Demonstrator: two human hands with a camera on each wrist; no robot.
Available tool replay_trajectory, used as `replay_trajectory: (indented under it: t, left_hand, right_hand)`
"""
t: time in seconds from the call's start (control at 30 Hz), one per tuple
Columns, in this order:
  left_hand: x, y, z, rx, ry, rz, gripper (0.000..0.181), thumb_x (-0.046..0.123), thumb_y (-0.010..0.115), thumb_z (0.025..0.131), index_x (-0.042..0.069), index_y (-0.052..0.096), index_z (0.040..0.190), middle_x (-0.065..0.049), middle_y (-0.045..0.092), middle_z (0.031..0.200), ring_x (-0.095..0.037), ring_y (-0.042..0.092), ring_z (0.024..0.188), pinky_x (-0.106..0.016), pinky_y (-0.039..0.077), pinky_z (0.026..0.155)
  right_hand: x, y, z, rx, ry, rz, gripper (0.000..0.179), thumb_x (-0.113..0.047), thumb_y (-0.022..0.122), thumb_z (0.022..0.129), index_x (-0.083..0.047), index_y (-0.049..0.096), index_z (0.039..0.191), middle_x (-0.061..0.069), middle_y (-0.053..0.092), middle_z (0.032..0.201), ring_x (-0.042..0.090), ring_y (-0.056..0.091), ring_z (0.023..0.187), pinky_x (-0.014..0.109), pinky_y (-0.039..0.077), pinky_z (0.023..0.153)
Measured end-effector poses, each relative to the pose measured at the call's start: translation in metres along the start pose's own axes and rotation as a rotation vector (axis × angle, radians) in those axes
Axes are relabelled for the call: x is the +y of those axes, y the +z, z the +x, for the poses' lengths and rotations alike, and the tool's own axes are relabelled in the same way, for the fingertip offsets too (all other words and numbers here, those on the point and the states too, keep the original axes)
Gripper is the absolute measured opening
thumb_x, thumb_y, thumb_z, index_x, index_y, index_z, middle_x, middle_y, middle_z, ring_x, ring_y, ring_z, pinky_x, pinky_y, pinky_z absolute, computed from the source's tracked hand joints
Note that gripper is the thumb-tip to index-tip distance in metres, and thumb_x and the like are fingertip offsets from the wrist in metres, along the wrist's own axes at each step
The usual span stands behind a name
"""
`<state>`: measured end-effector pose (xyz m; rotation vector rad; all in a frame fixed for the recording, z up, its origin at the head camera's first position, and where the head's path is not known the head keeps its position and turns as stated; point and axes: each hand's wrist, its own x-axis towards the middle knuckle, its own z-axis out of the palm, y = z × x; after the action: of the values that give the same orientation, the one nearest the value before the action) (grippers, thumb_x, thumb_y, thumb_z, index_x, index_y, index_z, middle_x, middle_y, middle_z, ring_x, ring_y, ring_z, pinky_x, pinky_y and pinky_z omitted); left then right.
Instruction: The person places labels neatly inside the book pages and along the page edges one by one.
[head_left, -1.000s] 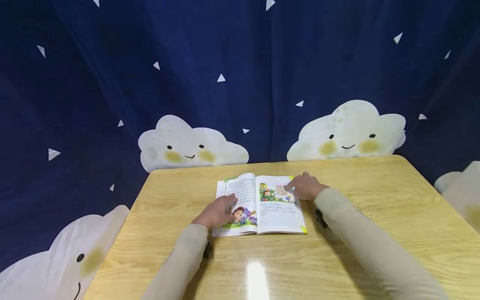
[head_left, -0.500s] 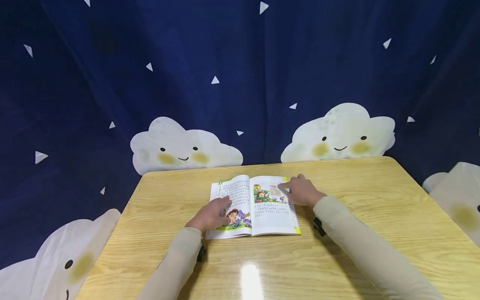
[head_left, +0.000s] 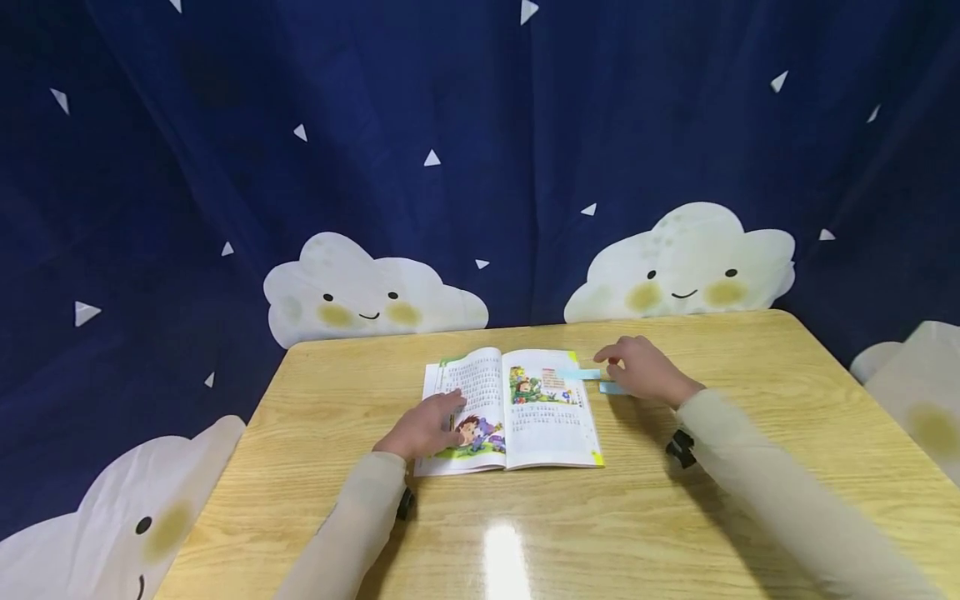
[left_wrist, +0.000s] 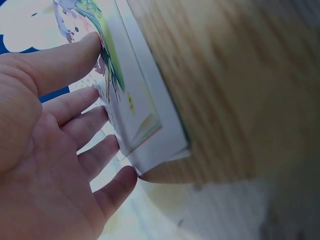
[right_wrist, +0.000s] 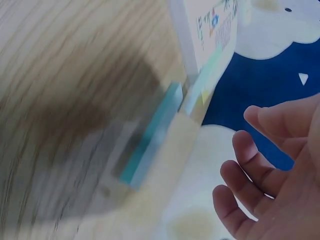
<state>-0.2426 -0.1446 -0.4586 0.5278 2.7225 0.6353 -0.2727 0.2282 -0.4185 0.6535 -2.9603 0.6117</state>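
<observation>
An open picture book (head_left: 555,442) lies on the wooden table. My left hand (head_left: 422,427) rests on its left page, over the text and drawing, fingers spread and straight in the left wrist view. A light blue sticky strip (head_left: 581,375) lies across the right page's picture and sticks out past the outer edge. Just right of the book is a small light blue pad (right_wrist: 152,137), partly covered by my right hand (head_left: 647,369) in the head view. That hand hovers beside the strip with fingers loosely bent and nothing between them.
The table (head_left: 360,533) has rounded far corners. Behind it hangs a dark blue curtain (head_left: 405,100) with white triangles and smiling clouds. A black wrist camera (head_left: 681,448) hangs under my right sleeve.
My right hand has lifted off the right page and moved right, baring the blue strip and the pad. My left hand stays on the left page.
</observation>
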Motion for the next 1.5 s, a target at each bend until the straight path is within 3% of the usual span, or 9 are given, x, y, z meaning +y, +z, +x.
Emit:
replay_trajectory:
  t: [0.2,0.47,0.8,1.1,1.5]
  left_hand:
    - [0.001,0.002,-0.001,-0.001,0.022,-0.008,0.063,0.023,0.069,0.093,0.007,0.045,0.149,-0.008,0.033,0.162,-0.034,0.031,0.15,-0.051,0.028,0.124]
    - [0.001,0.0,-0.001,0.002,-0.007,-0.026,0.063,0.024,0.069,0.094,0.011,0.044,0.15,-0.005,0.032,0.163,-0.032,0.03,0.151,-0.05,0.028,0.124]
    - [0.002,-0.001,0.0,0.007,0.001,0.019,0.062,0.024,0.069,0.093,0.009,0.046,0.149,-0.006,0.034,0.162,-0.032,0.031,0.15,-0.05,0.029,0.124]
    - [0.002,0.002,-0.001,-0.002,-0.004,0.003,0.062,0.024,0.068,0.094,0.01,0.044,0.15,-0.005,0.032,0.163,-0.031,0.03,0.151,-0.049,0.028,0.124]
    - [0.003,0.003,0.0,0.007,-0.031,0.041,0.062,0.025,0.069,0.093,0.011,0.046,0.149,-0.005,0.034,0.162,-0.03,0.031,0.151,-0.047,0.027,0.125]
  right_hand:
    - [0.013,-0.017,-0.015,-0.012,0.004,-0.029,0.028,-0.002,0.054,0.092,0.002,0.071,0.114,0.016,0.069,0.096,0.027,0.062,0.084,0.044,0.053,0.073]
    - [0.02,-0.031,-0.03,-0.011,-0.002,-0.065,0.026,-0.005,0.055,0.094,0.001,0.071,0.113,0.015,0.069,0.098,0.028,0.064,0.086,0.047,0.055,0.075]
    - [0.025,-0.028,-0.038,-0.01,0.034,-0.052,0.027,-0.005,0.054,0.095,0.002,0.071,0.115,0.016,0.069,0.099,0.029,0.064,0.088,0.047,0.054,0.077]
    - [0.038,-0.021,-0.036,-0.025,0.056,-0.035,0.027,-0.005,0.054,0.094,0.004,0.07,0.114,0.016,0.07,0.098,0.029,0.064,0.087,0.049,0.054,0.077]
    - [0.042,-0.004,-0.033,-0.047,0.079,0.056,0.03,-0.005,0.051,0.095,0.004,0.069,0.116,0.018,0.071,0.102,0.024,0.062,0.086,0.042,0.051,0.073]
